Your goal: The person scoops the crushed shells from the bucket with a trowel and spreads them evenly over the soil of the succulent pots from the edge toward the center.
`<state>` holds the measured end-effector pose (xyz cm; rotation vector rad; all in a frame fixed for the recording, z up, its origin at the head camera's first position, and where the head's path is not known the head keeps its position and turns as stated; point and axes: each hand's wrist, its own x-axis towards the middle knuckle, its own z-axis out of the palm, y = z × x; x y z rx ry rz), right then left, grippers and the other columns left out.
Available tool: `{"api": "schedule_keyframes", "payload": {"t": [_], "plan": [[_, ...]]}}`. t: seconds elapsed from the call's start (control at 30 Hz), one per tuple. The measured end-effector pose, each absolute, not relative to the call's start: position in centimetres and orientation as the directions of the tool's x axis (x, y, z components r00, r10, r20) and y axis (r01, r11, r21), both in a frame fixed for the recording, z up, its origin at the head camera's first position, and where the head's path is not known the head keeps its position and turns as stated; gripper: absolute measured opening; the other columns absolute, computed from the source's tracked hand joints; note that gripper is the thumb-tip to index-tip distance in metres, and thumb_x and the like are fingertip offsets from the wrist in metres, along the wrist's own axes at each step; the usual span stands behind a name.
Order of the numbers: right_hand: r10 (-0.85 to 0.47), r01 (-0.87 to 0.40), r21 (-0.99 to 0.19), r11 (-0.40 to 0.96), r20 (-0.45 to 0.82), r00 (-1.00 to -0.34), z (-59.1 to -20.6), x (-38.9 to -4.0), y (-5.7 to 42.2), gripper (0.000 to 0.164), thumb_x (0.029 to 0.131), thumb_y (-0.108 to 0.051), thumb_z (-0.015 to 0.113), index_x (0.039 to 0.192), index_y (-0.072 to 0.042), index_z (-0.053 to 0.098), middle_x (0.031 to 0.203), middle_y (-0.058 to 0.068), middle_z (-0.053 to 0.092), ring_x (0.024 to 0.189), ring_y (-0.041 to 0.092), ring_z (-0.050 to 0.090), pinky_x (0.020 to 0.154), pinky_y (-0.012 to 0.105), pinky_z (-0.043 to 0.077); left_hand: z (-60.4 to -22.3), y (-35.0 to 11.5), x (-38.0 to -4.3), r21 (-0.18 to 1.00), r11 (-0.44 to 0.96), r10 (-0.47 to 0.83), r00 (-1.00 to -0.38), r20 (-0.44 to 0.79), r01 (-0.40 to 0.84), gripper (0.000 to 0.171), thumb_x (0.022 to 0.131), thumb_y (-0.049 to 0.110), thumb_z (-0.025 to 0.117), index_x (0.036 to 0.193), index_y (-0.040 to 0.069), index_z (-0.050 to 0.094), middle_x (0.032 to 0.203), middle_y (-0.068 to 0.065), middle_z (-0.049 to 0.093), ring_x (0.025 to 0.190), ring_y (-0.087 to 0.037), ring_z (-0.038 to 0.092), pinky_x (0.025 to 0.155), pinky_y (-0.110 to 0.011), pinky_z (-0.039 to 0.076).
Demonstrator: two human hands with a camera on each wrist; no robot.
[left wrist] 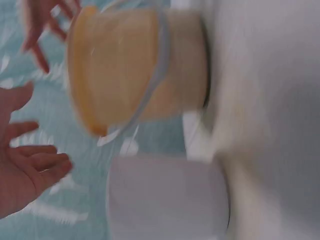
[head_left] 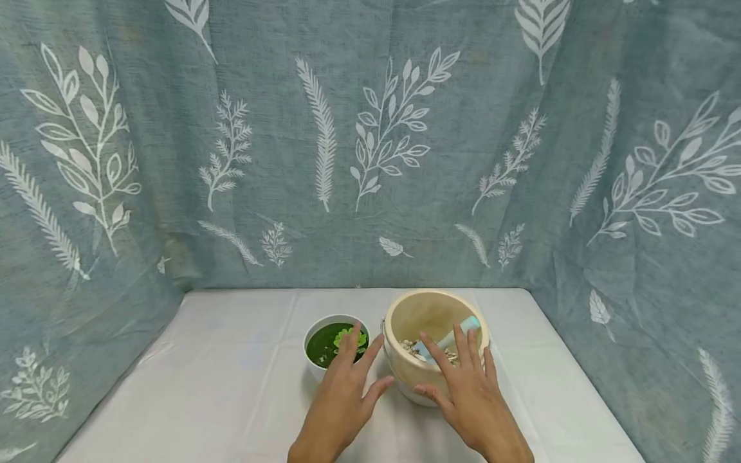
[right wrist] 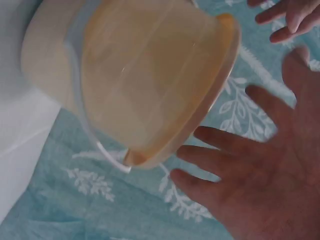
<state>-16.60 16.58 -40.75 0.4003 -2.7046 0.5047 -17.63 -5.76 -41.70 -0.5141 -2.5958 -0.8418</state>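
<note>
A cream bucket (head_left: 403, 368) stands upright on the table. Inside it lie pale loose bits (head_left: 408, 347) and a light blue tool (head_left: 447, 341) with a teal end, propped against the rim; its kind is partly hidden. Left of the bucket sits a white pot (head_left: 313, 369) of dark green content, with a small bright green plant (head_left: 362, 338). My left hand (head_left: 340, 400), fingers spread, hovers in front of the pot. Over the bucket's near side my right hand (head_left: 470, 400) spreads its fingers too. Both hold nothing; the right wrist view shows the right palm (right wrist: 280, 170) bare beside the rim.
A white cloth (head_left: 220, 373) covers the table. Blue-green curtains (head_left: 278, 161) with white leaf prints stand behind and at both sides. The bucket's grey handle (left wrist: 159, 70) hangs down along its near side.
</note>
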Motion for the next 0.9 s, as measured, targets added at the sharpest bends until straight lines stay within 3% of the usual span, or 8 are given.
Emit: {"api": "schedule_keyframes", "payload": {"t": [0.13, 0.23, 0.33, 0.43, 0.5, 0.63, 0.77, 0.9], "plan": [[-0.229, -0.404, -0.191, 0.895, 0.581, -0.781, -40.2, -17.8, 18.1, 0.056, 0.092, -0.035, 0.079, 0.143, -0.016, 0.064, 0.145, 0.025, 0.061, 0.134, 0.05, 0.059, 0.103, 0.069, 0.05, -43.0, -3.0, -18.5, 0.515, 0.687, 0.228, -0.825, 0.517, 0.512, 0.067, 0.094, 0.032, 0.079, 0.148, 0.001, 0.056, 0.159, -0.029, 0.045, 0.135, -0.046, 0.06, 0.1, -0.052, 0.059], [-0.31, -0.428, -0.034, 0.903, 0.637, -0.705, -39.2, -20.3, 19.5, 0.041, 0.085, -0.022, 0.087, 0.121, -0.007, 0.074, 0.12, 0.018, 0.074, 0.11, 0.039, 0.072, 0.09, 0.058, 0.059, -43.7, -1.5, -18.9, 0.539, 0.677, 0.259, -0.848, 0.463, 0.501, 0.066, 0.096, 0.038, 0.076, 0.144, -0.004, 0.058, 0.16, -0.033, 0.041, 0.14, -0.048, 0.055, 0.098, -0.051, 0.06], [-0.48, -0.475, 0.131, 0.87, 0.442, -0.757, -38.5, -23.5, 20.1, 0.032, 0.08, -0.02, 0.09, 0.108, -0.013, 0.077, 0.104, 0.005, 0.076, 0.099, 0.028, 0.073, 0.089, 0.049, 0.059, -44.0, -1.1, -19.0, 0.547, 0.698, 0.243, -0.872, 0.426, 0.462, 0.059, 0.098, 0.038, 0.073, 0.14, -0.002, 0.063, 0.16, -0.032, 0.043, 0.145, -0.049, 0.049, 0.099, -0.053, 0.059], [-0.578, -0.542, 0.208, 0.814, 0.191, -0.794, -38.4, -25.9, 20.0, 0.019, 0.076, -0.016, 0.091, 0.089, -0.017, 0.077, 0.087, -0.002, 0.073, 0.086, 0.021, 0.07, 0.083, 0.041, 0.056, -44.0, -1.1, -18.9, 0.552, 0.705, 0.218, -0.877, 0.429, 0.445, 0.053, 0.098, 0.035, 0.072, 0.139, 0.002, 0.065, 0.159, -0.029, 0.046, 0.145, -0.046, 0.05, 0.102, -0.055, 0.057], [-0.595, -0.549, 0.262, 0.793, 0.139, -0.792, -38.4, -26.6, 19.8, 0.018, 0.073, -0.015, 0.092, 0.079, -0.019, 0.075, 0.078, -0.003, 0.069, 0.077, 0.019, 0.067, 0.074, 0.037, 0.051, -44.0, -1.1, -18.9, 0.555, 0.696, 0.216, -0.87, 0.444, 0.456, 0.052, 0.098, 0.035, 0.073, 0.139, 0.003, 0.066, 0.158, -0.029, 0.048, 0.144, -0.045, 0.052, 0.102, -0.055, 0.057], [-0.626, -0.47, 0.457, 0.755, 0.292, -0.723, -38.1, -26.9, 19.6, 0.026, 0.071, -0.013, 0.092, 0.063, -0.02, 0.068, 0.07, -0.001, 0.064, 0.07, 0.019, 0.06, 0.068, 0.033, 0.045, -44.0, -1.1, -19.1, 0.553, 0.673, 0.227, -0.849, 0.478, 0.491, 0.051, 0.099, 0.035, 0.072, 0.139, 0.005, 0.067, 0.157, -0.029, 0.049, 0.143, -0.045, 0.053, 0.102, -0.055, 0.057], [-0.639, -0.347, 0.572, 0.743, 0.452, -0.623, -37.4, -27.3, 19.4, 0.033, 0.076, -0.01, 0.089, 0.056, -0.019, 0.063, 0.072, 0.001, 0.063, 0.072, 0.021, 0.058, 0.074, 0.036, 0.049, -43.9, -1.1, -19.6, 0.549, 0.673, 0.224, -0.844, 0.487, 0.495, 0.05, 0.098, 0.034, 0.073, 0.139, 0.005, 0.066, 0.158, -0.029, 0.049, 0.144, -0.045, 0.052, 0.101, -0.054, 0.058], [-0.626, -0.307, 0.594, 0.743, 0.457, -0.631, -37.6, -27.8, 19.5, 0.03, 0.077, -0.012, 0.088, 0.057, -0.019, 0.067, 0.075, 0.002, 0.064, 0.077, 0.021, 0.059, 0.081, 0.038, 0.051, -43.8, -1.0, -20.1, 0.562, 0.673, 0.227, -0.858, 0.461, 0.481, 0.051, 0.098, 0.034, 0.074, 0.139, 0.005, 0.066, 0.159, -0.027, 0.048, 0.144, -0.045, 0.052, 0.101, -0.054, 0.058]]}}
